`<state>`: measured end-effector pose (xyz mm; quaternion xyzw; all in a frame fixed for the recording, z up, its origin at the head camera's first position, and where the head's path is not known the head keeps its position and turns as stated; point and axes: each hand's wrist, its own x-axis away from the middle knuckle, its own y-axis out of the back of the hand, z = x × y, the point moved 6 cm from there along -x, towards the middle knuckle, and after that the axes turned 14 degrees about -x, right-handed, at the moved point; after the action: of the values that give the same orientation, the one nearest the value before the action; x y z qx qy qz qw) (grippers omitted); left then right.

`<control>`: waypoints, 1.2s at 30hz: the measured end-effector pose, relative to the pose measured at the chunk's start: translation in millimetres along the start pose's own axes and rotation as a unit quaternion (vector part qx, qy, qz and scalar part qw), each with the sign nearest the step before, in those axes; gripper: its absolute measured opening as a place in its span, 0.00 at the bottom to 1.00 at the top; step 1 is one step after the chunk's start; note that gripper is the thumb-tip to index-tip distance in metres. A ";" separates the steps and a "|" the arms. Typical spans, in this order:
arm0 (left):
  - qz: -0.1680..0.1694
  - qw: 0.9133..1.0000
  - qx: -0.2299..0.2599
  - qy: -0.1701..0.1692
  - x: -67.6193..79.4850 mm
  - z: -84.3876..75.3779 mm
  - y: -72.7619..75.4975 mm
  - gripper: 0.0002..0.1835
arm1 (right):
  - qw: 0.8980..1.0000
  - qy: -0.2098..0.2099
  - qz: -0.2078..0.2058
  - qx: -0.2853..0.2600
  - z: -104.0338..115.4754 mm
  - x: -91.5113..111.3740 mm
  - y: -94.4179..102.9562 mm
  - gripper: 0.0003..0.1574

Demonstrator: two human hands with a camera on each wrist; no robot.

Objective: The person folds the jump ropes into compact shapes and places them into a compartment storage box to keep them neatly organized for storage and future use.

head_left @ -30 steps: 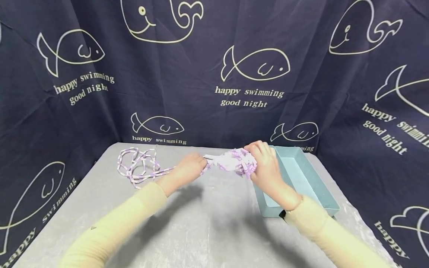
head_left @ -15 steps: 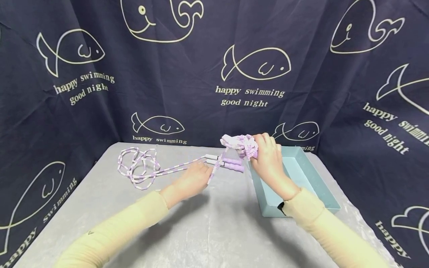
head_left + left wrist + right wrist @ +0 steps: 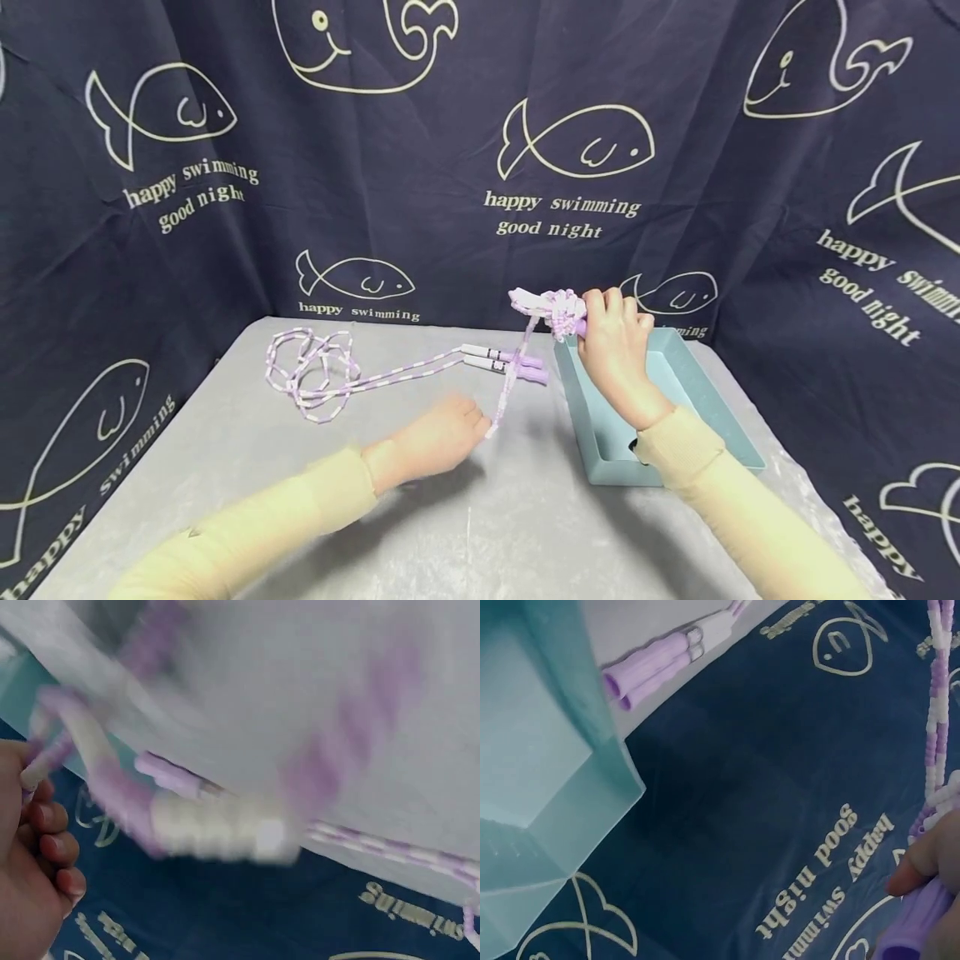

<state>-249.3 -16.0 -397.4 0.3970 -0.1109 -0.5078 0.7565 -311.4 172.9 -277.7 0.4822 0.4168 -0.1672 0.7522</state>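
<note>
My right hand (image 3: 618,354) grips the purple handles (image 3: 919,919) of a beaded jump rope, raised over the box's back left corner. Purple and white rope (image 3: 561,312) is wound in a bunch around them. From that bunch a strand (image 3: 512,379) runs down to my left hand (image 3: 442,433), whose curled fingers (image 3: 54,844) pinch its end low over the table. A second jump rope (image 3: 311,375) lies in loose loops at the back left. Its two handles (image 3: 510,367) rest side by side behind the taut strand.
On the right of the grey table (image 3: 390,533) stands a blue-green open box (image 3: 618,475), under my right forearm. A dark blue curtain (image 3: 420,192) with fish drawings hangs close behind the table and along both sides.
My left hand has come toward me and slightly right, drawing out the strand. My right hand has risen and shifted right with the wound rope, so the lying rope's handles now show.
</note>
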 end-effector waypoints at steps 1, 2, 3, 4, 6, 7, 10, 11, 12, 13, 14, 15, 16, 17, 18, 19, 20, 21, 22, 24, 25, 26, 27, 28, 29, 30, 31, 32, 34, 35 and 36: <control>0.000 1.000 -0.004 -0.011 0.1 -3.9 3.4 0.06 | 1.000 0.001 -0.002 0.008 -1.7 0.0 -1.3 0.24; -0.005 1.000 -0.012 -0.020 0.3 -7.7 7.1 0.06 | 1.000 0.002 -0.004 0.017 -3.7 0.1 -2.8 0.23; -0.013 0.999 -0.017 -0.027 0.4 -10.7 11.8 0.06 | 1.000 0.005 -0.007 0.025 -5.9 0.3 -4.4 0.22; -0.026 0.999 -0.022 -0.033 -0.1 -13.1 16.7 0.04 | 0.999 0.009 -0.010 0.035 -7.6 0.7 -5.9 0.20; -0.056 0.997 -0.034 -0.041 -1.3 -15.9 27.6 0.01 | 0.998 0.021 -0.017 0.054 -10.3 2.4 -9.2 0.14; -0.069 0.996 -0.039 -0.048 -2.3 -17.1 32.3 0.01 | 0.997 0.029 -0.025 0.063 -11.1 3.6 -10.3 0.10; -0.100 0.991 -0.054 -0.069 -4.6 -20.0 45.7 0.01 | 0.994 0.047 -0.034 0.089 -12.2 7.3 -14.3 0.07; -0.103 0.990 -0.060 -0.076 -4.9 -20.7 49.3 0.02 | 0.993 0.051 -0.035 0.096 -12.4 8.3 -15.4 0.09; -0.105 0.989 -0.064 -0.083 -5.5 -21.3 52.2 0.03 | 0.993 0.055 -0.035 0.100 -12.4 9.1 -16.1 0.11; -0.108 0.988 -0.068 -0.089 -5.9 -21.8 55.0 0.04 | 0.992 0.058 -0.034 0.104 -12.6 9.7 -17.1 0.12; -0.109 0.987 -0.071 -0.093 -6.3 -21.8 57.7 0.05 | 0.992 0.061 -0.032 0.107 -12.9 10.5 -18.1 0.12; -0.112 0.986 -0.075 -0.094 -6.7 -21.4 59.9 0.05 | 0.991 0.064 -0.030 0.111 -13.3 11.5 -19.4 0.13; -0.113 0.986 -0.075 -0.094 -7.1 -20.6 62.3 0.05 | 0.991 0.068 -0.027 0.115 -13.6 12.7 -20.7 0.12; -0.116 0.986 -0.077 -0.095 -7.5 -19.6 64.8 0.06 | 0.990 0.073 -0.026 0.118 -13.7 14.2 -21.9 0.12; -0.121 0.985 -0.077 -0.096 -8.2 -18.3 67.4 0.06 | 0.989 0.080 -0.026 0.121 -13.7 16.1 -23.4 0.13; -0.127 0.984 -0.077 -0.096 -9.0 -16.6 70.6 0.06 | 0.988 0.086 -0.024 0.125 -13.8 18.2 -25.4 0.13; -0.134 0.983 -0.077 -0.096 -10.1 -14.6 74.2 0.06 | 0.987 0.095 -0.023 0.129 -13.3 20.6 -26.9 0.12; -0.141 0.983 -0.074 -0.095 -11.4 -11.9 77.9 0.06 | 0.985 0.104 -0.020 0.134 -12.9 23.0 -28.9 0.12; -0.148 0.982 -0.072 -0.092 -12.8 -8.5 81.9 0.07 | 0.984 0.113 -0.017 0.138 -12.0 25.2 -31.1 0.11; -0.162 0.981 -0.067 -0.084 -16.0 -0.7 89.8 0.07 | 0.981 0.130 -0.009 0.142 -10.2 29.6 -35.1 0.10; -0.167 0.980 -0.068 -0.078 -17.6 3.4 93.6 0.07 | 0.980 0.138 -0.002 0.143 -9.5 31.8 -37.1 0.09; -0.173 0.980 -0.062 -0.072 -19.2 7.6 97.1 0.06 | 0.979 0.144 0.005 0.142 -8.6 33.9 -38.5 0.07; -0.176 0.980 -0.058 -0.067 -20.7 11.5 100.3 0.06 | 0.978 0.150 0.011 0.142 -8.2 35.9 -40.1 0.07; -0.178 0.980 -0.058 -0.062 -21.8 14.8 102.7 0.05 | 0.978 0.155 0.016 0.140 -7.8 37.8 -41.3 0.08; -0.179 0.981 -0.055 -0.058 -22.6 18.1 104.8 0.05 | 0.977 0.160 0.024 0.140 -7.4 39.6 -42.7 0.09; -0.180 0.980 -0.057 -0.056 -23.3 20.7 106.2 0.05 | 0.976 0.166 0.031 0.140 -6.9 41.2 -44.2 0.11; -0.181 0.981 -0.054 -0.054 -23.6 22.9 107.5 0.05 | 0.974 0.175 0.036 0.139 -6.1 42.8 -45.6 0.11; -0.181 0.981 -0.049 -0.053 -23.9 24.9 108.7 0.05 | 0.972 0.183 0.042 0.138 -5.3 44.4 -47.1 0.12; -0.184 0.980 -0.055 -0.049 -24.2 28.5 110.4 0.05 | 0.968 0.204 0.054 0.135 -3.0 47.6 -50.3 0.14; -0.186 0.980 -0.055 -0.046 -24.5 30.6 111.3 0.05 | 0.965 0.216 0.060 0.134 -1.4 49.3 -51.9 0.14; -0.189 0.979 -0.056 -0.043 -24.8 32.6 112.2 0.05 | 0.963 0.227 0.066 0.133 0.2 51.1 -53.5 0.15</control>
<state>-202.9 8.3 -290.0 0.3455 -0.0370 -0.6637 0.6623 -315.8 154.8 -349.3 0.6296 0.5176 -0.0571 0.5766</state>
